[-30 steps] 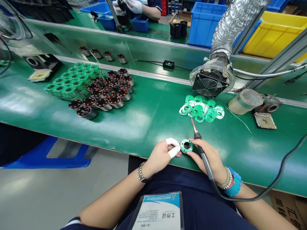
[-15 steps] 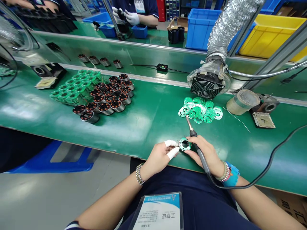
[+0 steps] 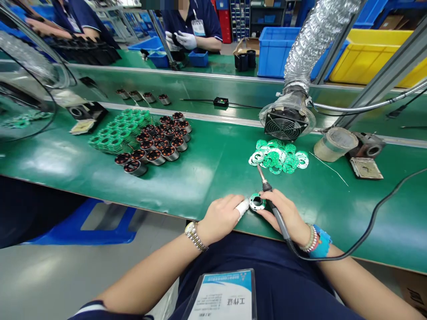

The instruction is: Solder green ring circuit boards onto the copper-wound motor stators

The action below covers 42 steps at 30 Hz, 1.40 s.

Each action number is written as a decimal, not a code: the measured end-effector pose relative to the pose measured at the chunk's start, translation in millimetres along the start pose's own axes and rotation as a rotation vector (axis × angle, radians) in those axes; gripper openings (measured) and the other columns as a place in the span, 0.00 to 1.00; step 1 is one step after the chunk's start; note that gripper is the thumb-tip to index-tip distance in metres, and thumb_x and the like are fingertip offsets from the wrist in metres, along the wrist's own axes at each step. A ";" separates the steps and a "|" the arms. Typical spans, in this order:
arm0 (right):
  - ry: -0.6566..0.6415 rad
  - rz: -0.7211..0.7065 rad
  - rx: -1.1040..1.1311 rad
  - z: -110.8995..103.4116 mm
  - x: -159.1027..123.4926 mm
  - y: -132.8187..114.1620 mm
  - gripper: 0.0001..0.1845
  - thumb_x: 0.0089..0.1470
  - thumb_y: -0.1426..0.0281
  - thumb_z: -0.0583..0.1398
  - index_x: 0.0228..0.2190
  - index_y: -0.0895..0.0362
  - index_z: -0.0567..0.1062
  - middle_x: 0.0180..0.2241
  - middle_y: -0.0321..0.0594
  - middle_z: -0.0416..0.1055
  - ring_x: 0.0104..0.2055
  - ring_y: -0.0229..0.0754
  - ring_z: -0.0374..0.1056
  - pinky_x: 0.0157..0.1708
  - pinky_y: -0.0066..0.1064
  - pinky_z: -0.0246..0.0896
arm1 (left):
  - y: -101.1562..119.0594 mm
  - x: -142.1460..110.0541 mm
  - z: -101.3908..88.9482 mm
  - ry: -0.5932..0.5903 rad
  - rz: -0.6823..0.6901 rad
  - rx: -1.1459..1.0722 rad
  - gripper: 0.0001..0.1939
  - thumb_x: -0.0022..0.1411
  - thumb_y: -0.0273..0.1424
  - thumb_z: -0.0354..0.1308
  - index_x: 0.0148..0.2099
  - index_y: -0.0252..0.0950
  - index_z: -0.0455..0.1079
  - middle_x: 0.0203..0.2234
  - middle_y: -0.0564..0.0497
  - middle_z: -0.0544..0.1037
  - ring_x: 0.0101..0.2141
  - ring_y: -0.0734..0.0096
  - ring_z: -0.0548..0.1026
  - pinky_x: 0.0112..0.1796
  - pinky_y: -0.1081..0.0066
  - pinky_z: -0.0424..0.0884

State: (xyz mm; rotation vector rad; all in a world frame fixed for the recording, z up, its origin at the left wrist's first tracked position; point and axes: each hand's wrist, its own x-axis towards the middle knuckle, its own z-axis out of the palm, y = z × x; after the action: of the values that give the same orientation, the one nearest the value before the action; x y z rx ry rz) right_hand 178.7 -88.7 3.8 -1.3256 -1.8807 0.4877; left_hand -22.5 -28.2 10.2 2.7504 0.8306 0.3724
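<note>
My left hand (image 3: 222,215) rests on the green bench near its front edge, fingers curled, its taped fingertips touching a small round motor part with a green ring board (image 3: 257,202) on top. My right hand (image 3: 283,213) pinches the other side of that part and also grips a soldering iron (image 3: 271,202), whose tip points up and away toward a loose pile of green ring boards (image 3: 278,157). The iron's black cable (image 3: 363,235) loops off to the right.
A cluster of wound motor stators (image 3: 160,142) and stacked green boards (image 3: 115,131) lies at the left. A fume extractor fan (image 3: 286,122) on a foil hose, a tape roll (image 3: 335,144) and a sponge tray (image 3: 366,168) stand behind. Across the conveyor a gloved person (image 3: 191,26) works; blue and yellow bins beyond.
My left hand has rolled palm down and closed over its taped fingers beside the part. The view has lifted slightly; my right hand and the iron stay put.
</note>
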 end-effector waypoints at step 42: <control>0.004 -0.007 0.004 3.7 -4.2 2.5 0.14 0.54 0.73 0.57 0.44 0.55 0.64 0.35 0.41 0.64 0.34 0.39 0.64 0.34 0.30 0.63 | 10.4 24.1 3.9 -0.196 -0.730 -1.282 0.16 0.50 0.41 0.59 0.27 0.32 0.64 0.16 0.55 0.68 0.17 0.79 0.68 0.20 0.77 0.67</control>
State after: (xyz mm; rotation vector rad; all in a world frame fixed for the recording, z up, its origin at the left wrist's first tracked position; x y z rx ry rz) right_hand 178.1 -91.1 -1.8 -1.3162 -1.8793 0.4842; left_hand 3.4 -23.5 13.8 1.1968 0.9713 0.3008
